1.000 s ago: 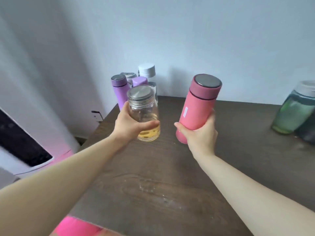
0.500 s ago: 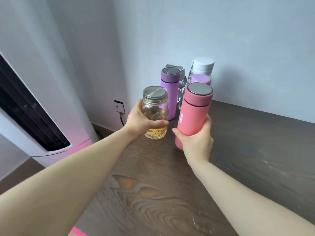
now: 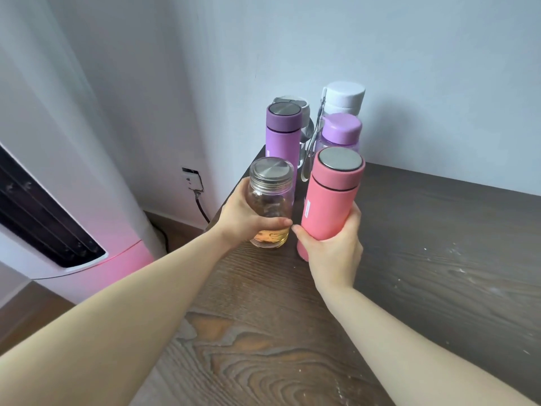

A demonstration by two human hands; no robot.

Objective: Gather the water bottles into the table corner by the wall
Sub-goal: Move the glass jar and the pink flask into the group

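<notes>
My left hand [image 3: 246,219] grips a clear glass jar [image 3: 270,200] with a steel lid and a little amber liquid at the bottom. My right hand [image 3: 332,249] holds a pink flask [image 3: 332,197] around its lower half. Both stand upright, side by side, at or just above the dark wooden table [image 3: 424,259], in front of the corner cluster. That cluster holds a purple flask [image 3: 283,133], a clear bottle with a purple cap [image 3: 341,131], a white-capped bottle [image 3: 345,96] and a partly hidden clear bottle [image 3: 292,100] against the wall.
A white and pink standing appliance [image 3: 58,200] is on the floor to the left. A wall socket with a plugged cable [image 3: 193,180] sits below the table's left edge, which runs close beside the jar.
Both hands carried the jar and the pink flask left and back toward the corner cluster. The view swung left, and the green bottle at the right left the frame.
</notes>
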